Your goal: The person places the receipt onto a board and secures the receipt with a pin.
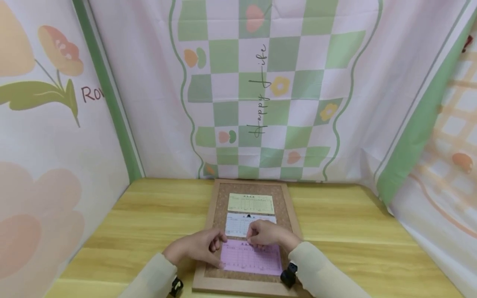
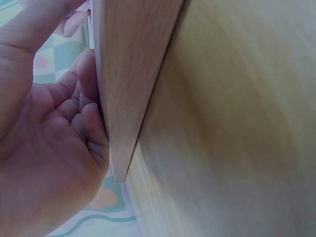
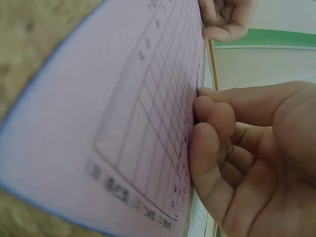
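A pink printed slip (image 1: 251, 260) lies on the lower part of a framed cork board (image 1: 255, 280). My left hand (image 1: 203, 246) rests at the slip's left edge, thumb and index finger spread to its two corners, the other fingers loosely curled. At the slip's top middle, my right hand (image 1: 266, 234) pinches what seems to be a push pin, almost wholly hidden by the fingertips. In the right wrist view these fingertips meet close against the pink slip (image 3: 128, 113). Above it is a white slip (image 1: 234, 225) with a black pin (image 1: 249, 215), partly covered by my right hand.
A yellow slip (image 1: 250, 203) lies at the board's upper end. The board stands on a wood-grain table (image 1: 164, 215), with tabletop on both sides. Patterned cloth (image 1: 275, 124) hangs along the back and sides. In the left wrist view, the wooden frame (image 2: 131, 74) rises beside my fingers.
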